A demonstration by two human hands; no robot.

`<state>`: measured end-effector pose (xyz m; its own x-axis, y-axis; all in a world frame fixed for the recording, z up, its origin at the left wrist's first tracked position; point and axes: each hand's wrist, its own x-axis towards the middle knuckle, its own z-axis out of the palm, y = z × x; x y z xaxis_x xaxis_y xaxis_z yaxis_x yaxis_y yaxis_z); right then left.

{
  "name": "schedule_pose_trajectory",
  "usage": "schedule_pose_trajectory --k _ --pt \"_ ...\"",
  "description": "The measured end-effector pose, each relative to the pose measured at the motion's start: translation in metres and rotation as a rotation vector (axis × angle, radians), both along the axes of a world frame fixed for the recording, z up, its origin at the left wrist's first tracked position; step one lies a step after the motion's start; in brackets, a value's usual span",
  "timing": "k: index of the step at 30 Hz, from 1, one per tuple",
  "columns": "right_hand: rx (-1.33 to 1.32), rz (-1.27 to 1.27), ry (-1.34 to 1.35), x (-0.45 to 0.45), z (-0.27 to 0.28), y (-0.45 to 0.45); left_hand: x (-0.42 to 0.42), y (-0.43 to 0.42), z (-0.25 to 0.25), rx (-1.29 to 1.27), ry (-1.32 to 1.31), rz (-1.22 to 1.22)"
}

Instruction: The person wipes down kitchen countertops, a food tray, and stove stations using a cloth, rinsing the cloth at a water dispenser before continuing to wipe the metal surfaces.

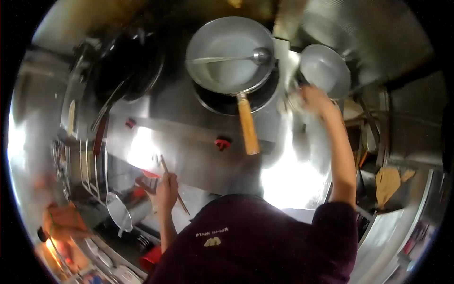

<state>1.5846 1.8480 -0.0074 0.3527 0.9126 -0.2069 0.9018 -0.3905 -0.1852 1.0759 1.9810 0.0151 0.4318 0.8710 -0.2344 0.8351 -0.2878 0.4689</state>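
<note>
Pale lettering on dark shirt, illegible

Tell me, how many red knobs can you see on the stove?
2 clearly: one red knob left of the wooden pan handle, another knob in front of the black pan. A red patch beside the left hand may be a third, partly hidden.

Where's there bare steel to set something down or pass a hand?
Bare steel shows between the black pan and the grey pan. Another patch lies between the wooden handle and right forearm; glare hides its detail. Crowded: the right hand by the smaller grey vessel; the left hand, holding a thin stick, near a metal container.
</note>
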Motion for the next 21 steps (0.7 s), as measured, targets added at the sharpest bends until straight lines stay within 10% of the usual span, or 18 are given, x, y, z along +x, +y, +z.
schedule_pose_trajectory --k 3,8,21 --pt "0.158 -0.201 0.792 -0.072 0.039 -0.068 -0.01 0.007 -0.001 -0.038 -0.007 0.008" --pt "0.115 -0.058 1.076 -0.197 0.034 -0.086 -0.013 0.028 -0.017 0.078 -0.084 -0.161" --pt "0.485 0.038 -0.061 -0.359 -0.043 0.266 -0.138 0.141 -0.029 0.012 -0.16 0.017"
